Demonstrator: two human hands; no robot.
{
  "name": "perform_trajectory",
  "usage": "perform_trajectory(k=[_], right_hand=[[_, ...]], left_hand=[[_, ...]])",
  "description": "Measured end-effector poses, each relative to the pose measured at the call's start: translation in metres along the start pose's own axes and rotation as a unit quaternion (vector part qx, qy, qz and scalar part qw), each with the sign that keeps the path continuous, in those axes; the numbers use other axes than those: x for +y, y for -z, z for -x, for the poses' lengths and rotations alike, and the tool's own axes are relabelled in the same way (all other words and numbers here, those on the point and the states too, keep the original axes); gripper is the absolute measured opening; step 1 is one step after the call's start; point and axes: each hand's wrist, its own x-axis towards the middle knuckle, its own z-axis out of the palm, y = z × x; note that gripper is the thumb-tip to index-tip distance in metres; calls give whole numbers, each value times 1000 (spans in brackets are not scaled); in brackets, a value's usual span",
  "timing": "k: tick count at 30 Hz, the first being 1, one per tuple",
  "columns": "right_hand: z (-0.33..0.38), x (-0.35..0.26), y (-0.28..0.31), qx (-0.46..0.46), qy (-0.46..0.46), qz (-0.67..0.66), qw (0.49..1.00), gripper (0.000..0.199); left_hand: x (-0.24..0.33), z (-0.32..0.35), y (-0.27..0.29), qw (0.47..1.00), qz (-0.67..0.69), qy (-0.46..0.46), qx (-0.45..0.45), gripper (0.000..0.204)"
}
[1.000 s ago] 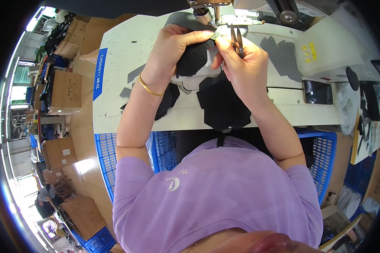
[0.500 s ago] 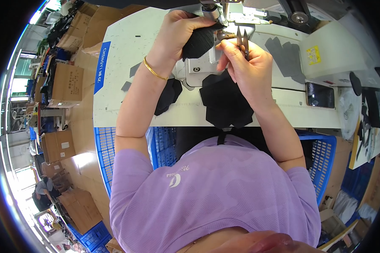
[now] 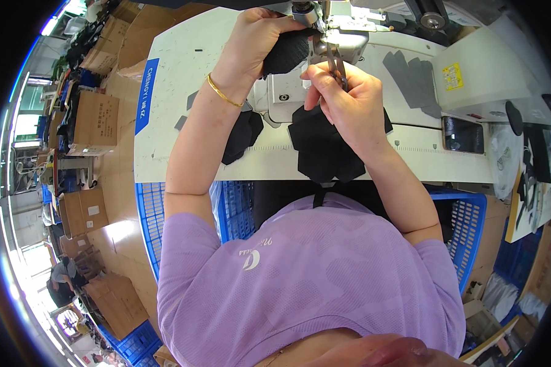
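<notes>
At the sewing machine (image 3: pixel 305 15), my left hand (image 3: pixel 251 44) pinches a black fabric piece (image 3: pixel 286 54) by its upper edge, close beside the needle area. My right hand (image 3: pixel 354 101) grips dark thread snips (image 3: pixel 337 67), their two pointed blades directed up toward the needle area. Whether the blades touch thread or fabric I cannot tell. Below my right hand lies a stack of black fabric pieces (image 3: pixel 324 150) at the table's front edge. Another black piece (image 3: pixel 243 139) rests beside my left forearm, which partly covers it.
Grey fabric strips (image 3: pixel 410 79) and a phone (image 3: pixel 463 136) lie on the right of the white table (image 3: pixel 159 140). Blue plastic baskets stand below its edge, one at the left (image 3: pixel 150 214) and one at the right (image 3: pixel 466 226). Cardboard boxes (image 3: pixel 95 122) line the far left.
My right hand has moved left and slightly up, bringing the snips' tips closer to the needle area. My left hand has shifted slightly upward and still holds the black fabric piece.
</notes>
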Motion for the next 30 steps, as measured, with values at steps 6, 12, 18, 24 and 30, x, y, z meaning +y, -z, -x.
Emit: perform_trajectory(k=[6,12,18,24,30], right_hand=[[3,4,4,-31,-1,23,999,19],[7,10,7,-51,-43,-53,996,27],[12,8,15,-92,-77,-15,993,36],[19,1,31,-78,-17,222,972,29],[27,13,13,17,200,449,871,24]], left_hand=[[-8,-2,9,1000,-29,6,-7,16],[-3,-2,11,996,56,63,6,17],[-5,2,0,998,62,8,14,17],[-14,35,13,980,-13,-42,193,18],[-49,89,16,915,-270,-159,253,36]])
